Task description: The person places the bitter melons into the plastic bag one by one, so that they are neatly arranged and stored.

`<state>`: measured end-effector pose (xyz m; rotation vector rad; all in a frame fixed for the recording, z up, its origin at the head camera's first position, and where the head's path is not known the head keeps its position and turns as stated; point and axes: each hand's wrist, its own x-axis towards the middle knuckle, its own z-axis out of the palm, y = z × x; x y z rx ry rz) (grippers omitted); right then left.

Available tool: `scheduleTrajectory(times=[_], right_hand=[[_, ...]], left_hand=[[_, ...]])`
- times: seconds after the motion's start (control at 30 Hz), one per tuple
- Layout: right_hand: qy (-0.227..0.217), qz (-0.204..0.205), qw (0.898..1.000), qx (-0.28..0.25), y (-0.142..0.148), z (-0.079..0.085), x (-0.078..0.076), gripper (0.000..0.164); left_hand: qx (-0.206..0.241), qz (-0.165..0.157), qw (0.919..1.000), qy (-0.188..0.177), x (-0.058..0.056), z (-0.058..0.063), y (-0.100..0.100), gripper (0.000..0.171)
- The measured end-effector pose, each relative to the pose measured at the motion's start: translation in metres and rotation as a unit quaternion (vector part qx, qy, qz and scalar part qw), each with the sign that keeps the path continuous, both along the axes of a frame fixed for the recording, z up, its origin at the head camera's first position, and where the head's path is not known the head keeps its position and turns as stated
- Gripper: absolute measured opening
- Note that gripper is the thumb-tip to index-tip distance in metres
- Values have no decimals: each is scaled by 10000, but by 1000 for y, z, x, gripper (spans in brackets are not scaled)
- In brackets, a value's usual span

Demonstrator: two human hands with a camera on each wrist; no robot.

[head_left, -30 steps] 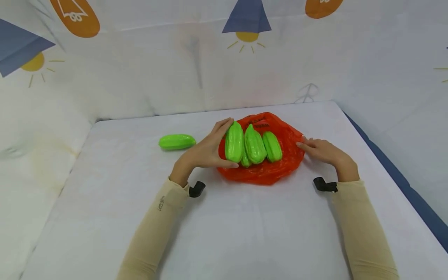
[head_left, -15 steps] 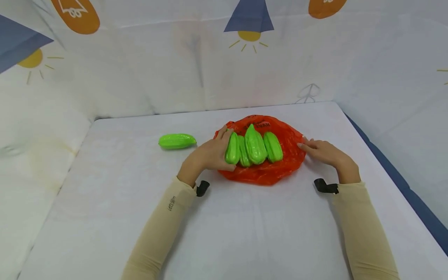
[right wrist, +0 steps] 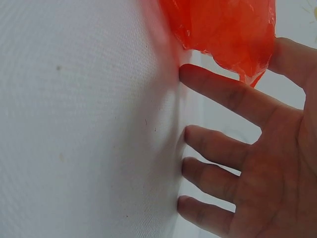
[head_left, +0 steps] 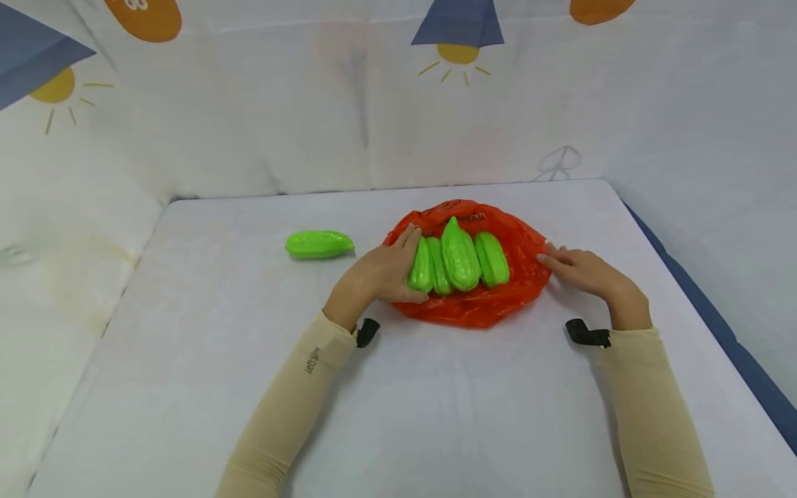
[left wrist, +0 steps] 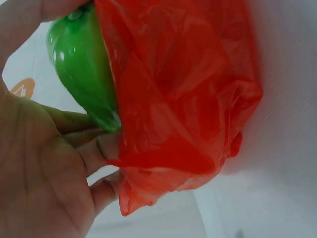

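A red plastic bag (head_left: 473, 315) lies with its mouth spread, several glossy green ridged plastic vegetables (head_left: 461, 259) side by side in it. At the bag's left side my left hand (head_left: 382, 273) spans the leftmost vegetable (head_left: 420, 266) between thumb and fingers. The left wrist view shows one green vegetable (left wrist: 84, 64) sticking out past the bag's rim, its tip against my fingers. My right hand (head_left: 582, 270) holds the bag's right edge between thumb and index finger; the other fingers (right wrist: 210, 176) extend toward the tabletop, seen in the right wrist view.
Another green vegetable (head_left: 319, 244) lies on the white tabletop (head_left: 436, 415), left of the bag. A white curtain with printed lamps (head_left: 457, 24) rises behind the table's back edge. Black wrist mounts (head_left: 585, 333) stick out from both sleeves.
My left hand has lowered a green vegetable into the bag's left side, beside the others, and stays around it. My right hand keeps its hold on the bag's edge. The head view has tilted slightly.
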<state>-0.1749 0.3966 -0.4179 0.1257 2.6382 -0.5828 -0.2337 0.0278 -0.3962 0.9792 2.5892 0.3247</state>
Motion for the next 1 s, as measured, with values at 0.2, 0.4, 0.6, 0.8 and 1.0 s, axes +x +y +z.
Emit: scheduleTrajectory(times=[0.2,0.4,0.6,0.8,1.0], right_hand=[[-22,-46,10000,-35,1,1,1,92],[-12,-5,10000,-93,1,0,1,90],[10,54,9999,-137,0,1,-1,85],[-10,32,9999,-151,0,1,-2,86],[-15,20,9999,-133,1,0,-1,86]], left_hand=[[18,-166,9997,-155,1,3,-3,108],[-259,-104,9993,-260,2,4,-3,105],[-127,53,9999,-50,2,0,3,105],[-364,53,9992,186,2,-3,4,102],[-526,-85,9984,181,4,-5,6,94]])
